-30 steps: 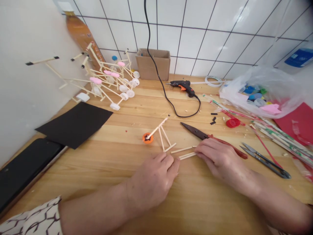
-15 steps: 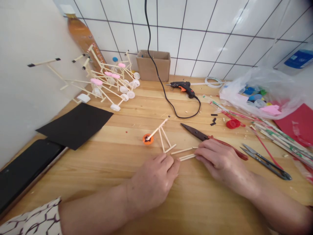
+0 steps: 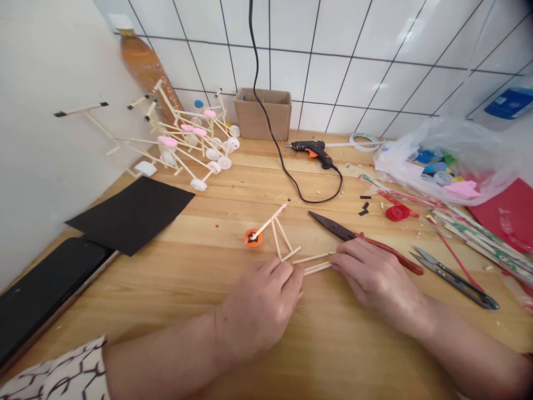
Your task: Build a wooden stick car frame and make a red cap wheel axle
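My left hand [image 3: 264, 303] rests on the table with its fingers pressed together at the left ends of two thin wooden sticks [image 3: 317, 269]. At their right ends are the pinched fingers of my right hand [image 3: 377, 280]. Just behind this pair, another wooden stick [image 3: 310, 258] lies apart at a slight angle, its right end by my right fingertips. A small stick frame [image 3: 278, 236] stands beyond my left fingers, one end on an orange bottle cap [image 3: 254, 238]. Pliers [image 3: 333, 225] lie behind my right hand, which covers part of their handles.
Finished-looking stick bicycles [image 3: 175, 133] stand at back left beside a bottle [image 3: 145, 61]. A glue gun [image 3: 310, 150] and a cardboard box [image 3: 264, 114] are at the back. Thread snips [image 3: 453, 278] lie right, near a plastic bag [image 3: 441, 161] of caps. Black paper [image 3: 133, 214] overlaps a dark phone-like slab [image 3: 45, 294].
The two sticks between my hands have spread slightly apart at their left ends. My hands have barely moved; the whole view has shifted a little.
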A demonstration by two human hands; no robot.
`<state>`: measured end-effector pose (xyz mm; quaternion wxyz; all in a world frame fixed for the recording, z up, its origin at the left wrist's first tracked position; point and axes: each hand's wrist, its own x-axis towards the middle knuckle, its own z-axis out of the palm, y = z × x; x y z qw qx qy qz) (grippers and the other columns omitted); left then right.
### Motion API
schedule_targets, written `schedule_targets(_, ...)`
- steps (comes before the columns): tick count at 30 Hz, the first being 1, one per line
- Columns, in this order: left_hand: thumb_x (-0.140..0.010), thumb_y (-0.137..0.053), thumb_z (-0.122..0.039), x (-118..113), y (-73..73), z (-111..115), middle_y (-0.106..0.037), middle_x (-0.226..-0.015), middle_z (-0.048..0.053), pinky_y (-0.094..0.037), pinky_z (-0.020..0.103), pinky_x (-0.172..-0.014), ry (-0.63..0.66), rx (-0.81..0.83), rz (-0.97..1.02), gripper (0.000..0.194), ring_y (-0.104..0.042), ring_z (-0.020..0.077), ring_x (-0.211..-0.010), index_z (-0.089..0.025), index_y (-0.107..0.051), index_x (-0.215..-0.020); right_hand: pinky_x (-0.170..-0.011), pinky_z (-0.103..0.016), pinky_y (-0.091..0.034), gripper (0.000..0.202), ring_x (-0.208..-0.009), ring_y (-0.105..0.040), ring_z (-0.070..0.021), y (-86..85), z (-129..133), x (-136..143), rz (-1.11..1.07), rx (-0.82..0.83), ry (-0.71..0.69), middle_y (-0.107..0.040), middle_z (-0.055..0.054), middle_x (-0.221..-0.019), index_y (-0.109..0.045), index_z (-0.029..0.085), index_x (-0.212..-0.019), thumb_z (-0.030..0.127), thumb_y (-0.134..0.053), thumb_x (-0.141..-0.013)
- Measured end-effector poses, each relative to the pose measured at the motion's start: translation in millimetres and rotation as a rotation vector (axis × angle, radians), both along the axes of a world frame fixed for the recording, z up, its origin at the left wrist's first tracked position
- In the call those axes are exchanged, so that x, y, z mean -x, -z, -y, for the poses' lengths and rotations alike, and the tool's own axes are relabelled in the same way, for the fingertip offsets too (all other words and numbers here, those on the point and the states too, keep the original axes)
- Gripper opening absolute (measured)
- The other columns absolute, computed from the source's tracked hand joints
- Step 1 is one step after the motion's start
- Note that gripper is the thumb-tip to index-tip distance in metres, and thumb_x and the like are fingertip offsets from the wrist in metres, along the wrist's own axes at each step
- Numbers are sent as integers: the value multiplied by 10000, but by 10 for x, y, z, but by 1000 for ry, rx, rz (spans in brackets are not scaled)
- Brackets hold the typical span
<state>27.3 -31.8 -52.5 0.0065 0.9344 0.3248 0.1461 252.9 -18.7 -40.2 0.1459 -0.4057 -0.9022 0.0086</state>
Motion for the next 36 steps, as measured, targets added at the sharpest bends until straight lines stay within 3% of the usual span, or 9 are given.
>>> schedule_targets(9, -919, -406, -177, 30, -11, -22, -629, -835, 106, -523, 372, -631, -68, -16, -49, 290, -564, 220, -727, -47, -590, -1101, -662, -319, -443, 277, -732, -539, -195, 34, -22, 4, 23, -66, -34, -612, -80, -753, -661, 136, -821, 28, -410, -865)
schedule_targets(20, -890, -419, -130, 26, -11, -37, -631, -941, 116, -507, 369, -659, 18, -7, -184, 284, -550, 216, -743, -66, -593, -1105, -665, -335, -461, 305, -739, -554, -202, 38, -21, -10, 31, -114, -62, -626, -91, -749, -672, 133, -815, 35, -390, -876)
schedule_targets(30, -901, -360, -83, -11, 9, -66, -616, -900, 121, -495, 343, -660, 14, -60, -159, 327, -546, 204, -743, -34, -538, -1170, -663, -325, -459, 277, -742, -569, -197, 31, -29, -17, 4, -84, -62, -640, -91, -779, -665, 128, -832, 26, -409, -862)
schedule_targets(36, -876, -341, -53, -56, 23, -91, -598, -880, 121, -495, 355, -687, 39, -1, -156, 326, -548, 215, -767, -50, -556, -1121, -678, -316, -454, 262, -759, -565, -195, 36, -43, -28, 9, -78, -49, -635, -81, -789, -654, 152, -826, 36, -421, -859)
